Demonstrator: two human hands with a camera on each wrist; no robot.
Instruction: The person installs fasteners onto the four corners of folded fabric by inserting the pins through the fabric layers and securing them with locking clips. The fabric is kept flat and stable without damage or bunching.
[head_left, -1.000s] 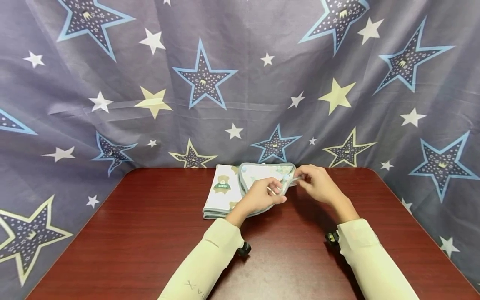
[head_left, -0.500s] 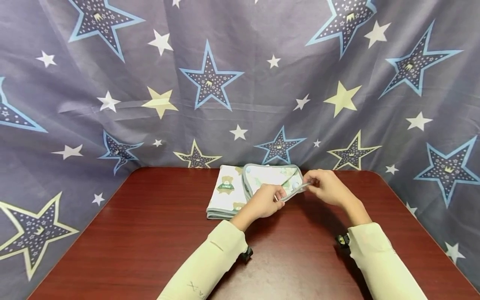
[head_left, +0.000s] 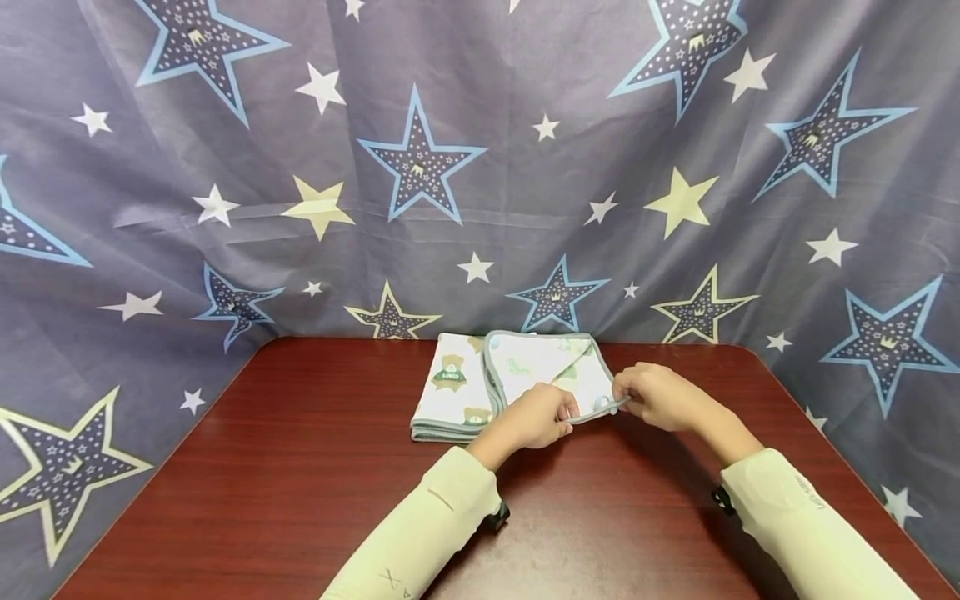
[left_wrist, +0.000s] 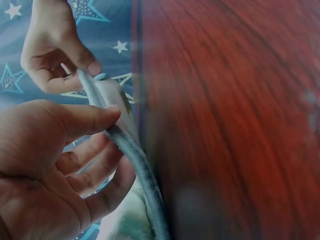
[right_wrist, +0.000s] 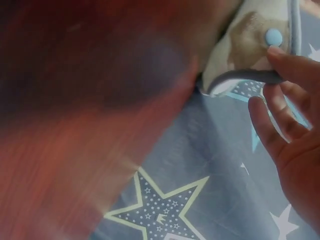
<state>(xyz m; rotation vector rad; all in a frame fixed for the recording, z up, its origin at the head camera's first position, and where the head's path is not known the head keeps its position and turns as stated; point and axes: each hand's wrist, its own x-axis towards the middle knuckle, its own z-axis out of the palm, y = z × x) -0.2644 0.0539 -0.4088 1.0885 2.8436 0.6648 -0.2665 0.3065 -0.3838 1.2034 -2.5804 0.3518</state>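
Observation:
A folded white cloth [head_left: 517,358] with grey-blue edging and small pale-blue snaps lies near the table's back edge. Its bear-printed part [head_left: 448,392] is at the left, and a flap with green print lies over the right side. My left hand [head_left: 536,417] pinches the flap's near edge; in the left wrist view the thumb presses the piping [left_wrist: 137,155] against the fingers. To the right, my right hand [head_left: 663,398] pinches the corner. Thumb and forefinger grip it beside a blue snap [right_wrist: 273,37] in the right wrist view. The held edge is lifted.
The cloth rests on a dark red wooden table [head_left: 300,500]. Right behind it hangs a grey-blue curtain [head_left: 495,167] printed with stars, which also runs along both sides of the table.
The right hand has drawn the flap's corner to the right and nearer, so more of its printed face shows. My left hand has moved slightly right and nearer, holding the edge.

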